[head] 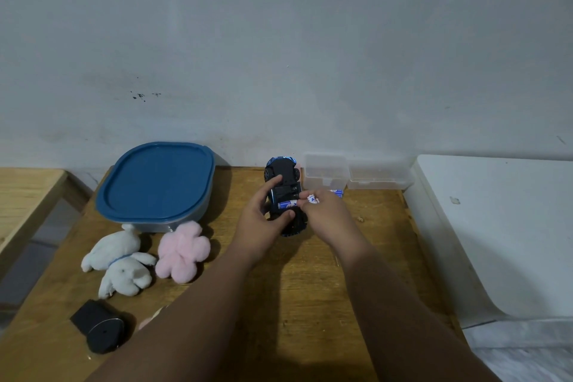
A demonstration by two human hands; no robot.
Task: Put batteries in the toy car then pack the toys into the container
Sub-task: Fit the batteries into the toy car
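toy car [282,178]: lies upside down on the wooden table [381,226], battery bay facing up. one battery [286,205] sits in the bay. left hand [263,226] grips the car body, thumb and fingers curled round it. right hand [325,211] pinches a second battery [312,199] just beside the bay.

container [198,211]: at far left, blue lid [155,183] on; contents hidden. clear box [325,169]: behind the car, hinged open; contents cannot be told. spare batteries [336,192] lie before it. white plush [121,260] and pink plush [181,251] rest outside, touching the container.
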